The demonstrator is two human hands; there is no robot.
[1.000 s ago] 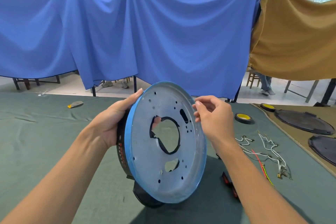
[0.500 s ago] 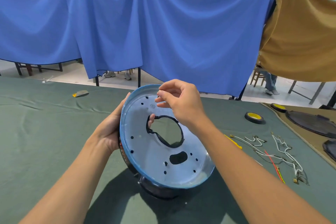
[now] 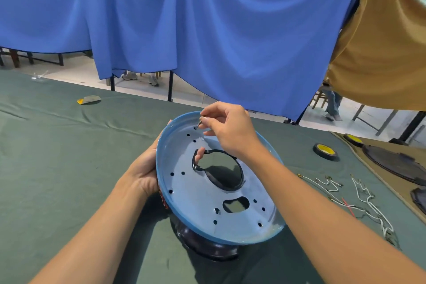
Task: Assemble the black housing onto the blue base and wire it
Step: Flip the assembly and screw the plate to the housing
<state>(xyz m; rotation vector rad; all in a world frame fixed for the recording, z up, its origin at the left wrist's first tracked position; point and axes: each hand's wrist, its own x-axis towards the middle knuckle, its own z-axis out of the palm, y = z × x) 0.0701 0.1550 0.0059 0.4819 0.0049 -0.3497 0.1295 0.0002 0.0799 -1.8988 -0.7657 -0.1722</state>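
Head view: the blue base [image 3: 198, 200] sits on the black housing [image 3: 207, 249] on the counter [image 3: 57, 168]. The left hand [image 3: 143, 173] grips the base's edge. The right hand [image 3: 228, 131] pinches a small metal piece [image 3: 198, 123] by its far edge.

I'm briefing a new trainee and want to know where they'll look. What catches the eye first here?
The big round blue base, tilted at centre over the green table with the black housing under it. The left hand grips its left rim while the right hand pinches a small metal piece at a hole near the far rim. A blue cloth hangs behind.
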